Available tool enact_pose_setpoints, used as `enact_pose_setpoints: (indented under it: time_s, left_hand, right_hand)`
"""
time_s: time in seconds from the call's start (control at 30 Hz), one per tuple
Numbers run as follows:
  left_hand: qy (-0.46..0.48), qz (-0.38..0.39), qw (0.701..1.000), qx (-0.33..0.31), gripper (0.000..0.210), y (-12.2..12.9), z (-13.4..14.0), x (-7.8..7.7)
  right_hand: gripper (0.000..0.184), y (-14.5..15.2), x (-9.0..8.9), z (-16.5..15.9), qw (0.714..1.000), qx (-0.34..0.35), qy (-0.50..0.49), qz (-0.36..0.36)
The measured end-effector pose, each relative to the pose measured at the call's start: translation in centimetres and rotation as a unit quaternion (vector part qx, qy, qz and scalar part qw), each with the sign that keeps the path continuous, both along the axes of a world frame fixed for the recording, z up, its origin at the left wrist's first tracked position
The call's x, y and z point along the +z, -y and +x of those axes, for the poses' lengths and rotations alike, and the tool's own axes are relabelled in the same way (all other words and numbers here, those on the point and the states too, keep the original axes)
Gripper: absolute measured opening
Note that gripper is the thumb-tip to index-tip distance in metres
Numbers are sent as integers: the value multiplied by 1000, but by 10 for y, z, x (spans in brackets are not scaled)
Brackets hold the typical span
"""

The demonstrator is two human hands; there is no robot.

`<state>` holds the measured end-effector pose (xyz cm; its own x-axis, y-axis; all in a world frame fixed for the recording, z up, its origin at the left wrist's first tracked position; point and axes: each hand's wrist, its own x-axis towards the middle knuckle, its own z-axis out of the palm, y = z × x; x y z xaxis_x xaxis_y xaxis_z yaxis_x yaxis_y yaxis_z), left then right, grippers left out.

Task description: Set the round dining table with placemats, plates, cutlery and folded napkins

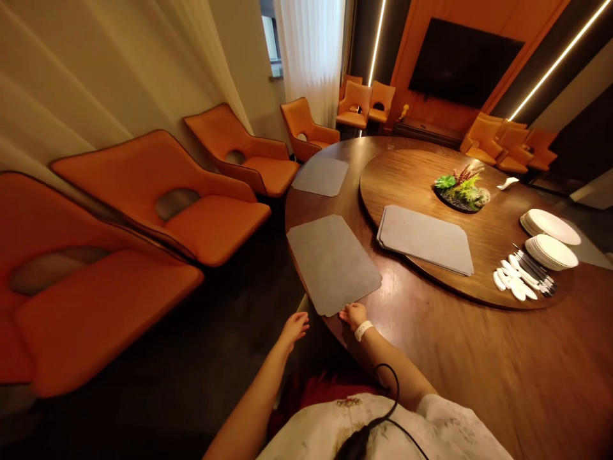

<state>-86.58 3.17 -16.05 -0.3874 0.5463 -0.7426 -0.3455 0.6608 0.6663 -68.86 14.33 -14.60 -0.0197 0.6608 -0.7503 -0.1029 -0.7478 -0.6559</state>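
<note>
A grey placemat [335,265] lies on the wooden table beside its rounded edge. My right hand [354,314], with a white band at the wrist, rests at the near edge of this mat, its curled fingers pinching there. Just off the table edge, left of the mat's near corner, my left hand [295,327] hangs with nothing in it, the fingers loosely bent and apart. On the turntable [402,176] lies a stack of grey placemats [426,237]. Another single placemat [322,176] lies farther along the table.
Stacked white plates [552,252], more plates [550,227] and white spoons with dark-handled utensils [522,275] sit at the turntable's right. A plant centrepiece [462,188] stands near its middle. Orange chairs [211,223] line the left side. A dark cable [395,383] hangs before my chest.
</note>
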Motion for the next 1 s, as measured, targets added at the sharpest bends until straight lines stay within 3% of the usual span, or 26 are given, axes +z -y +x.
enact_pose_setpoints:
  time_s: [0.2,0.37,0.73,1.0]
  left_hand:
    - [22,2,1000,-2,25,9,-6,-3]
    - [35,8,999,-12,28,8,-4,-2]
    - [9,70,994,-78,37,-46,23,10]
    - [1,46,995,-88,36,-25,21,7]
  right_hand:
    - [20,-8,1,1,999,-31,21,19]
    - [19,2,-1,6,996,-75,27,26]
    - [12,20,1,9,994,-106,25,3]
    - [12,22,4,12,995,-100,29,-5]
